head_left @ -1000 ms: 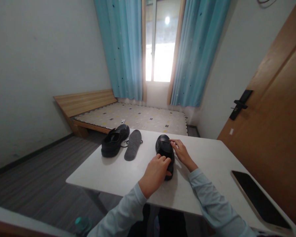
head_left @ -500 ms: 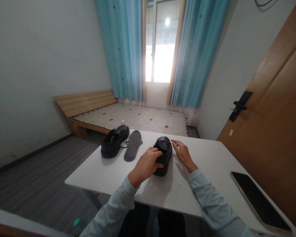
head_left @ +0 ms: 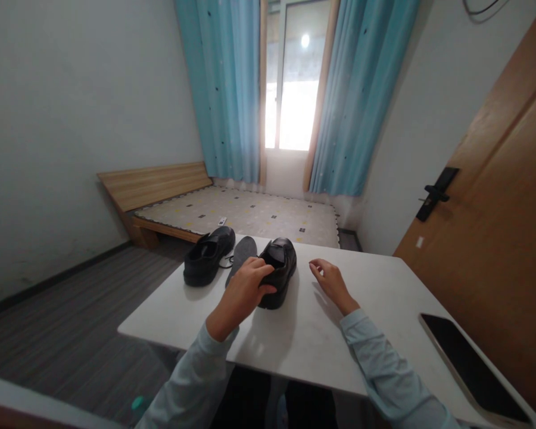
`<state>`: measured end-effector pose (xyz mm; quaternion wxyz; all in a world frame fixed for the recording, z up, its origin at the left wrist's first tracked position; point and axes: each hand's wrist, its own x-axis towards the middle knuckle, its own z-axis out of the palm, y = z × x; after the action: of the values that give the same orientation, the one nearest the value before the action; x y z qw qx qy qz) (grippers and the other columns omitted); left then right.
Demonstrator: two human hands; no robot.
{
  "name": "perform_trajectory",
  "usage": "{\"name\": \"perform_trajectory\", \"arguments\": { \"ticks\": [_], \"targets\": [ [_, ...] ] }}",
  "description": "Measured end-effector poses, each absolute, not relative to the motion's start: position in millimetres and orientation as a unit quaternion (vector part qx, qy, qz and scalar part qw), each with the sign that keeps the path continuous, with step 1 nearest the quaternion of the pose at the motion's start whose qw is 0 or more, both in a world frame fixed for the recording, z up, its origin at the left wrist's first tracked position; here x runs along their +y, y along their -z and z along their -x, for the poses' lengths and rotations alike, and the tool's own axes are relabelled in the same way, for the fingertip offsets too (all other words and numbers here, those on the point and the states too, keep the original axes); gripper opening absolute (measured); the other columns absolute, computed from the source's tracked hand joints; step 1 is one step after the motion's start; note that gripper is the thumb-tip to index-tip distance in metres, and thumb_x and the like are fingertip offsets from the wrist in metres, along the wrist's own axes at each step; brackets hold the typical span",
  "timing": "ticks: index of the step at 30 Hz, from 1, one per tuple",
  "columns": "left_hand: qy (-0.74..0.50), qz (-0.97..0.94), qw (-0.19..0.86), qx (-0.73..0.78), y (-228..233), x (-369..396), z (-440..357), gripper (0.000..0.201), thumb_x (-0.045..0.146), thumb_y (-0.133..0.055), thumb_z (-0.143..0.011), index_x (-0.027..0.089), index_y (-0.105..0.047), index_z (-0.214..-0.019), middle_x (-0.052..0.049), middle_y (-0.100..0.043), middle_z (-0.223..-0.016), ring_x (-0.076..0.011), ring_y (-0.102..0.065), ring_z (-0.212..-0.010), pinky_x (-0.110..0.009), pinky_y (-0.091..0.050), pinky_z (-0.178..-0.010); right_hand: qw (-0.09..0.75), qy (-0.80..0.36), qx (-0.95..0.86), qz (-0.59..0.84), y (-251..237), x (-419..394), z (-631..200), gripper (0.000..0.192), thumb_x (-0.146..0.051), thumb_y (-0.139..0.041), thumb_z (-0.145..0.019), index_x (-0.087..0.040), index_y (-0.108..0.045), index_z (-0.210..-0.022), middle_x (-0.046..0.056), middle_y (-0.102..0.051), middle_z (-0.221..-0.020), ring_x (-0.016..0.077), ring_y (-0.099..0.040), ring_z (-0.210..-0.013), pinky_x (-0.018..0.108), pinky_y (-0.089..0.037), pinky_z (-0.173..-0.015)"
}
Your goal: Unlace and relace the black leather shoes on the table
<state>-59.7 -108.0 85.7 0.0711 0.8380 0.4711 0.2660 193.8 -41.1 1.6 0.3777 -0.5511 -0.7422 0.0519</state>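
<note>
A black shoe (head_left: 286, 262) is upright near the middle of the white table (head_left: 304, 339), its toe pointing away from me. My left hand (head_left: 249, 286) grips it at the heel and left side, fingers over the collar and thumb at the back. To the right, my right hand (head_left: 331, 281) is held apart from the shoe, fingers curled in with nothing visible in them. A grey insole (head_left: 245, 250) lies left of the shoe, partly hidden by my left hand. Farther left is a second black shoe (head_left: 205, 262), with a dark lace between it and the insole.
A dark-screened phone or tablet (head_left: 469, 363) lies at the table's right edge. Beyond the table stands a bed (head_left: 250, 208) with a small white item on it. A wooden door (head_left: 486, 196) is at the right, and a green-capped object (head_left: 138, 404) shows below left.
My left hand has moved the shoe to the left and slightly away from me, closer to the insole. The fingers of my right hand have curled in more.
</note>
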Motion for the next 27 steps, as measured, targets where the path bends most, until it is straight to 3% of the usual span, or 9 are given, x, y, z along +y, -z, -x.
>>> {"name": "perform_trajectory", "arguments": {
  "ticks": [10, 14, 27],
  "targets": [
    [-0.349, -0.809, -0.036, 0.471, -71.6, -93.2, 94.5, 0.017, 0.018, -0.066, -0.076, 0.019, -0.062, -0.092, -0.007, -0.059, -0.106, -0.0224, -0.051, -0.109, -0.035, -0.046, -0.093, 0.371, -0.046, -0.752, 0.543, 2.3, -38.3, -194.7, 0.026, -0.033, -0.042, -0.089, -0.019, -0.063, -0.084, 0.007, -0.067, -0.082, 0.0191, -0.061, -0.07, 0.031, -0.046, -0.069],
    [-0.387, -0.799, -0.066, 0.455, -57.0, -85.9, 104.8, 0.013, 0.018, -0.063, -0.078, 0.018, -0.063, -0.091, -0.007, -0.061, -0.099, -0.0238, -0.052, -0.109, -0.037, -0.047, -0.093, 0.363, -0.034, -0.756, 0.544, 4.1, -36.6, -195.7, 0.024, -0.03, -0.043, -0.089, -0.018, -0.061, -0.08, 0.007, -0.065, -0.079, 0.0176, -0.059, -0.069, 0.029, -0.044, -0.068],
    [-0.408, -0.774, -0.08, 0.478, -13.5, -71.4, 124.6, 0.01, 0.017, -0.059, -0.079, 0.016, -0.063, -0.089, -0.009, -0.06, -0.099, -0.0254, -0.053, -0.108, -0.04, -0.049, -0.092, 0.344, 0.021, -0.75, 0.564, 6.0, -35.6, -194.5, 0.03, -0.033, -0.039, -0.092, -0.02, -0.048, -0.066, 0.003, -0.058, -0.067, 0.0157, -0.051, -0.06, 0.026, -0.033, -0.059]
  ]
}}
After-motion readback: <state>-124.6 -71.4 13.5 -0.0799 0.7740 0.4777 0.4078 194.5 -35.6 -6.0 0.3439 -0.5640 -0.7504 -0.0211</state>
